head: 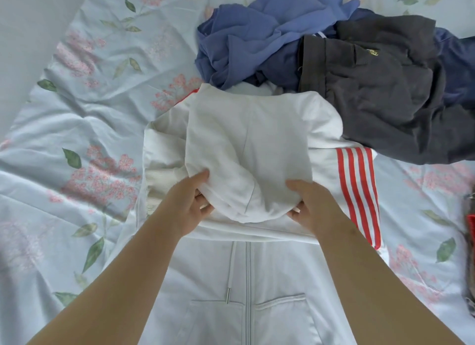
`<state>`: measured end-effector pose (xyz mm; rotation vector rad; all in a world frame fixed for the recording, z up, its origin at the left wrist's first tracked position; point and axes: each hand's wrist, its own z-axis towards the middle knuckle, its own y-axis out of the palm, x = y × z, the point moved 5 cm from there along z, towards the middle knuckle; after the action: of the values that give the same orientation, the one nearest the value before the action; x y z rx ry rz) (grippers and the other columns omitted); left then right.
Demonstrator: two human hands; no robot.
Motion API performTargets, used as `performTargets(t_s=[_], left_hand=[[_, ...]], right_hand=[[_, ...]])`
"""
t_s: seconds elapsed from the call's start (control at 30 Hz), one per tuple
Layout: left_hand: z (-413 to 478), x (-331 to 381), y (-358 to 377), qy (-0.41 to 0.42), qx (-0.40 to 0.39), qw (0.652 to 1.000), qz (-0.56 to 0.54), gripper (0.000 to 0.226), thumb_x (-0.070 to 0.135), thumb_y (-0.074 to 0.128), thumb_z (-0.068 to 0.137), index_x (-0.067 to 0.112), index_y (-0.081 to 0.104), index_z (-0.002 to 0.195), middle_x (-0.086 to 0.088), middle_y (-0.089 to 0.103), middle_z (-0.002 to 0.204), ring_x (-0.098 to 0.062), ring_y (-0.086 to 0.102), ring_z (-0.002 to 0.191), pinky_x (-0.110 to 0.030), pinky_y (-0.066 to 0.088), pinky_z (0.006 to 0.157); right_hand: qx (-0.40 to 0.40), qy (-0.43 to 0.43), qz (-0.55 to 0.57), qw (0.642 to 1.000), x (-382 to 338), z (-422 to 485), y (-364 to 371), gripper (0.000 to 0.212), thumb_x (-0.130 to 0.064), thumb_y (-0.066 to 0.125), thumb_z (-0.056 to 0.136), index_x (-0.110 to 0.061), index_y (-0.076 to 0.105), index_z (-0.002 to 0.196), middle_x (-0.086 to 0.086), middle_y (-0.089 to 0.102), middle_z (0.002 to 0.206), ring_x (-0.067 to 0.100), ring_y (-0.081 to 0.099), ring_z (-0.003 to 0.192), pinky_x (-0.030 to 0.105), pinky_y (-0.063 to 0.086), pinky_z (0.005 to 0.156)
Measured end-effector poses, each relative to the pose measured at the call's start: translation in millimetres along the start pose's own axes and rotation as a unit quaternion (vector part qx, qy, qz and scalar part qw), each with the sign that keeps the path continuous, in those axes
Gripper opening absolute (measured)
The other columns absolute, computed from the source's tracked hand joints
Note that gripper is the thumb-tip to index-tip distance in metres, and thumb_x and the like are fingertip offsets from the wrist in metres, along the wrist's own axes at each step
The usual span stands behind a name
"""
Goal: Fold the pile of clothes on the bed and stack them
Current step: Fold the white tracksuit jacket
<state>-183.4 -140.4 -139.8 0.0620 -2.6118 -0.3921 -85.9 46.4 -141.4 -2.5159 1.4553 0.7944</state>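
Both hands gripping — left hand and right hand are pinching the hood of the white hoodie, lying on the bed — clothes pile sitting just behind.

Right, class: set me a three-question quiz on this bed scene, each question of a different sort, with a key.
1. True or false: the left hand and the right hand both grip the hood of the white hoodie.
2. The stripes on the sleeve are: A green, B red, C black?
3. Fill in: the dark grey garment lies to the ___ of the blue garment.
Key: 1 true; 2 B; 3 right.
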Motion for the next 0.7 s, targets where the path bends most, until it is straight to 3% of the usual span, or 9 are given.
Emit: performTargets(t_s=[0.1, 0.13, 0.2, 0.27, 0.3, 0.37, 0.4, 0.53, 0.7], left_hand=[[-2, 17, 7, 0.061, -0.062, 0.993, -0.083, 0.027, 0.0, 0.053, 0.085, 0.022, 0.063, 0.099, 0.003, 0.073, 0.094, -0.013, 0.069, 0.091, -0.035, 0.057, 0.081], [0, 19, 7, 0.073, -0.07, 0.99, -0.099, 0.03, -0.001, 0.054, 0.082, 0.024, 0.063, 0.096, 0.004, 0.072, 0.094, -0.012, 0.068, 0.092, -0.035, 0.056, 0.083], [5, 9, -2, 0.045, -0.009, 0.996, -0.073, 0.031, -0.004, 0.05, 0.085, 0.025, 0.059, 0.089, 0.004, 0.067, 0.085, -0.012, 0.065, 0.084, -0.033, 0.053, 0.078], [10, -5, -14, -0.02, 0.095, 0.995, -0.027, 0.013, 0.013, 0.049, 0.092, 0.022, 0.057, 0.085, 0.002, 0.06, 0.082, -0.014, 0.058, 0.08, -0.033, 0.047, 0.075], [9, -7, -15, -0.042, 0.127, 0.991, -0.031, 0.011, 0.029, 0.052, 0.091, 0.02, 0.057, 0.088, 0.001, 0.06, 0.085, -0.014, 0.057, 0.083, -0.035, 0.047, 0.08], [10, -4, -13, -0.04, 0.152, 0.987, -0.035, 0.043, 0.055, 0.059, 0.082, 0.019, 0.059, 0.104, -0.003, 0.064, 0.097, -0.011, 0.06, 0.09, -0.04, 0.049, 0.087], [12, 0, -10, -0.027, 0.154, 0.988, -0.021, 0.052, 0.058, 0.064, 0.078, 0.02, 0.058, 0.113, -0.005, 0.065, 0.104, -0.011, 0.062, 0.094, -0.041, 0.051, 0.086], [13, 3, 17, -0.039, 0.109, 0.993, -0.016, 0.04, 0.014, 0.07, 0.082, 0.012, 0.057, 0.12, -0.01, 0.066, 0.109, -0.024, 0.065, 0.096, -0.043, 0.056, 0.073], [7, 15, 29, 0.045, -0.032, 0.979, -0.194, 0.033, -0.009, 0.047, 0.083, 0.011, 0.064, 0.103, -0.008, 0.07, 0.106, -0.025, 0.065, 0.104, -0.047, 0.053, 0.086]], right_hand=[[-0.063, -0.082, 0.14, 0.985, -25, 5, -5, 0.04, 0.006, 0.045, 0.085, -0.009, 0.058, 0.121, 0.01, 0.069, 0.107, 0.026, 0.067, 0.095, 0.042, 0.052, 0.089], [-0.068, -0.094, 0.15, 0.982, -29, 6, -9, 0.037, 0.004, 0.046, 0.086, -0.014, 0.06, 0.116, 0.007, 0.069, 0.107, 0.023, 0.067, 0.095, 0.04, 0.052, 0.088], [-0.016, -0.069, 0.08, 0.994, -17, 9, -18, 0.024, -0.001, 0.049, 0.088, -0.02, 0.059, 0.099, 0.002, 0.064, 0.091, 0.017, 0.061, 0.078, 0.03, 0.047, 0.074], [0.049, -0.001, 0.001, 0.999, 3, 12, -25, 0.008, -0.008, 0.055, 0.087, -0.016, 0.055, 0.086, 0.003, 0.049, 0.072, 0.015, 0.043, 0.06, 0.024, 0.035, 0.06], [0.064, 0.02, -0.011, 0.998, 8, 11, -25, 0.005, -0.013, 0.059, 0.087, -0.014, 0.055, 0.083, 0.003, 0.047, 0.07, 0.015, 0.042, 0.059, 0.025, 0.037, 0.06], [0.079, 0.03, 0.004, 0.996, 11, 11, -21, 0.015, -0.023, 0.068, 0.084, -0.013, 0.058, 0.084, 0.003, 0.055, 0.077, 0.017, 0.054, 0.07, 0.03, 0.051, 0.071], [0.076, 0.036, 0.03, 0.996, 12, 10, -17, 0.019, -0.023, 0.072, 0.082, -0.012, 0.058, 0.088, 0.005, 0.061, 0.085, 0.02, 0.06, 0.078, 0.035, 0.054, 0.076], [0.04, 0.051, 0.132, 0.989, 9, 9, 3, 0.019, -0.003, 0.064, 0.084, -0.008, 0.061, 0.102, 0.011, 0.067, 0.099, 0.025, 0.065, 0.085, 0.04, 0.057, 0.068], [-0.08, -0.046, 0.243, 0.966, -14, -3, 1, 0.031, 0.001, 0.044, 0.085, -0.01, 0.064, 0.105, 0.008, 0.072, 0.097, 0.024, 0.07, 0.087, 0.041, 0.056, 0.082]])
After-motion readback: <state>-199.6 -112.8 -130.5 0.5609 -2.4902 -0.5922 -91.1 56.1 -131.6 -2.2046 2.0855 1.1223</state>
